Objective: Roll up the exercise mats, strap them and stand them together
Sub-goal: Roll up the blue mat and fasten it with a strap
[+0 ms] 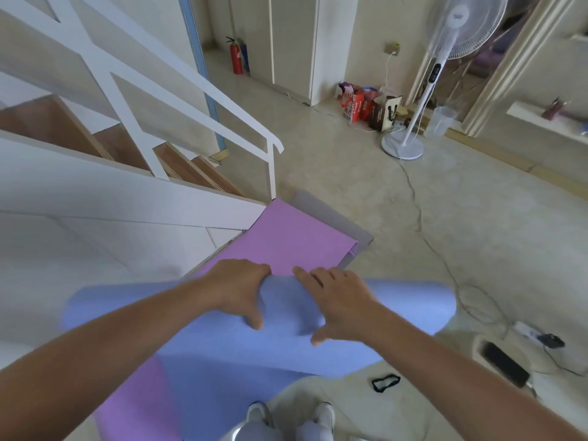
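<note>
Both hands, left grip (237,289) and right grip (337,300), clasped the blue mat roll (280,313), keeping it tight over the purple mat (286,240).

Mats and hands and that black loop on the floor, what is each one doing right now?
blue mat: partly rolled, held by both hands.
purple mat: flat on the floor, far corner curled.
grey mat: flat under the purple one.
left hand: gripping the roll.
right hand: gripping the roll.
black strap: lying loose on the floor.
</note>
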The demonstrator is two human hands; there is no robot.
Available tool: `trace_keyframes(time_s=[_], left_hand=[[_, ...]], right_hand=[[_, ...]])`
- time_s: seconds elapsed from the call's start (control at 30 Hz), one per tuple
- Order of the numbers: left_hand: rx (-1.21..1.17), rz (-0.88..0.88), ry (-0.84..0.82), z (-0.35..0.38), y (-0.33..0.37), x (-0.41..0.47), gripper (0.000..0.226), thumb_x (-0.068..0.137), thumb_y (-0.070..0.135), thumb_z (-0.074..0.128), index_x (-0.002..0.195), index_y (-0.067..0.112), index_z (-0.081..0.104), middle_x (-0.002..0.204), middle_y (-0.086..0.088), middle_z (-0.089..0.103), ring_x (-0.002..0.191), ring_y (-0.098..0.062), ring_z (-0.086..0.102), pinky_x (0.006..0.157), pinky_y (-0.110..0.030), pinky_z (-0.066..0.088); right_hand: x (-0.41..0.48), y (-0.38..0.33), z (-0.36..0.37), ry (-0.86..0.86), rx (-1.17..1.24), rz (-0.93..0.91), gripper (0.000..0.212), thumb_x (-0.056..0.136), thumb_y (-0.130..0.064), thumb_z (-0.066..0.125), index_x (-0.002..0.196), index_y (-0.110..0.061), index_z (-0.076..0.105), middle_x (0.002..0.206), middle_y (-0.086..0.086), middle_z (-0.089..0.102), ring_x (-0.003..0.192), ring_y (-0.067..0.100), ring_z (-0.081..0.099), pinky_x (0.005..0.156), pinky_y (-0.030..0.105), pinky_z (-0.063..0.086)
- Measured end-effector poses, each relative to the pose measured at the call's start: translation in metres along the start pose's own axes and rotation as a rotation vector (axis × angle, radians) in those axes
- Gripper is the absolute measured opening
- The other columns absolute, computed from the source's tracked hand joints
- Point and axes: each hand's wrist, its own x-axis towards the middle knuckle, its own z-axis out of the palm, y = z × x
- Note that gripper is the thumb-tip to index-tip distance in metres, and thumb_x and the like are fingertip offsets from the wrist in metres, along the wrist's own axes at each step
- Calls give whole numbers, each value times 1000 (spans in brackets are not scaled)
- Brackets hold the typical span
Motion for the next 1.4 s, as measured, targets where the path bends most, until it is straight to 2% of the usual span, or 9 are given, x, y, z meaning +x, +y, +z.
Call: trace_keyframes(time_s=[0.13,0.27,0.4,0.53,0.67,0.9,1.17,1.3,1.4], left_hand=[[-164,-9,-149,-19,-4,-14,76,55,49,85,121,42,49,111,18,61,100,-9,60,86,-35,54],[340,90,134,3,11,-22,121,60,61,78,154,30,8,131,7,46,113,-22,53,94,-38,44],[398,29,299,11,10,-13,79,68,54,68,135,26,37,110,5,56,95,-22,60,77,-34,47],[23,-45,112,-18,-4,-16,62,53,54,78,107,34,53,90,13,63,83,-13,62,76,-32,53],[-263,-61,-111,-42,-11,-22,62,47,51,88,99,36,57,98,16,65,88,-8,65,82,-37,58],[332,-7,210,-37,4,-47,125,55,66,78,153,32,9,122,7,52,106,-20,60,75,-33,44],[-238,-156,70,-63,-14,-56,69,47,54,87,105,36,54,99,17,62,91,-10,63,82,-37,56],[-379,-154,-17,-66,-5,-68,81,54,51,90,124,36,52,113,20,61,100,-6,62,87,-33,54],[100,-164,154,-58,12,-74,114,52,68,80,146,38,22,125,17,53,110,-14,58,87,-33,49]], right_hand=[[2,-7,-1,164,-37,-4,92,73,-57,67,145,-25,18,120,4,56,104,29,59,80,38,47],[11,8,-35,-126,353,53,78,60,-59,75,128,-41,42,114,-12,63,103,19,60,85,36,49],[9,9,-46,-167,454,25,88,62,-56,81,137,-43,38,125,-14,58,111,18,56,89,35,46],[3,-8,-28,99,-62,-6,135,56,-72,76,155,-26,-4,148,5,34,127,31,43,104,46,36],[7,-15,-19,422,-151,-47,117,47,-59,83,144,-20,29,109,8,61,87,32,63,74,42,52],[20,15,-89,-77,388,-13,85,57,-50,81,132,-48,41,114,-17,61,101,14,58,82,32,47],[14,-14,-76,235,-184,-145,126,69,-67,71,149,-25,-17,148,7,33,128,31,41,105,46,35],[25,1,-97,191,-41,-189,88,71,-57,69,144,-34,25,116,-4,56,101,23,57,82,37,47],[31,22,-115,-4,183,-176,80,55,-59,77,125,-45,43,99,-15,61,87,13,59,72,31,47]])
